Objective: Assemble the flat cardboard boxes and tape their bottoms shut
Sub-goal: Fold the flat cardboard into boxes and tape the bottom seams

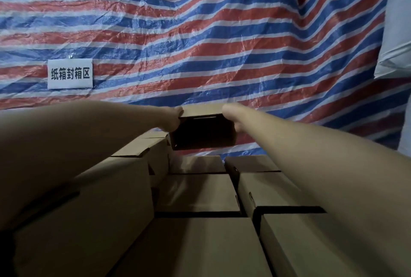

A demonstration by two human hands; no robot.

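Both hands, left hand [172,121] and right hand [231,118], grip the far box [204,131] by its sides; uneven release risks toppling onto the stacked boxes [198,192].

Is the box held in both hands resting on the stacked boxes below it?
No: the left hand and right hand hold the box raised, with striped tarp showing under its bottom edge above the stacked boxes.
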